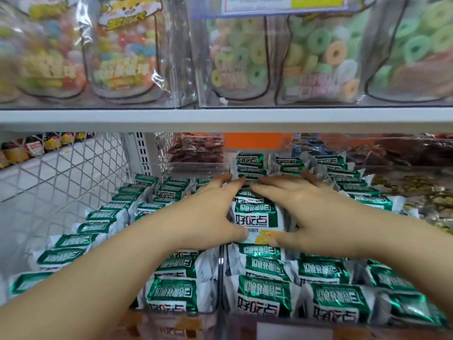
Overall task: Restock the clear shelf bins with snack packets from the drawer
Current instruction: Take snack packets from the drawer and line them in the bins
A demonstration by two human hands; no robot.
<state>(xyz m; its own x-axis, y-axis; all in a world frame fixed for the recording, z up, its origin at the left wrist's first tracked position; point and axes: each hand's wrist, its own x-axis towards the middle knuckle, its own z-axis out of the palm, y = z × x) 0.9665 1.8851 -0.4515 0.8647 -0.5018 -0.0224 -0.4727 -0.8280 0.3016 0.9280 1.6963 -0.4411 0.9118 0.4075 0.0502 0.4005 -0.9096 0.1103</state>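
- Wire basket: white mesh, far left, just beside the bins.
- Left clear bin: packed with green-and-white snack packets, standing on edge in rows that run from front to back.
- Left hand: reaches in over the left bin. The fingers are straight and released, not curled, and lie flat against the left side of a middle row of packets. The thumb touches the lower edge of the front packet.
- Middle row: sits at the left edge of the right clear bin, squeezed between the two hands, front packet upright and face-on.
- Right hand: mirrors the left. The fingers are straight and spread, pressing the right side of the same row, with the thumb at the front packet's lower corner.
- Right bin: more of the same packets, in rows to the right of the hand.
- Shelf board: white, above the bins. Bags of ring candy stand on it at upper right.
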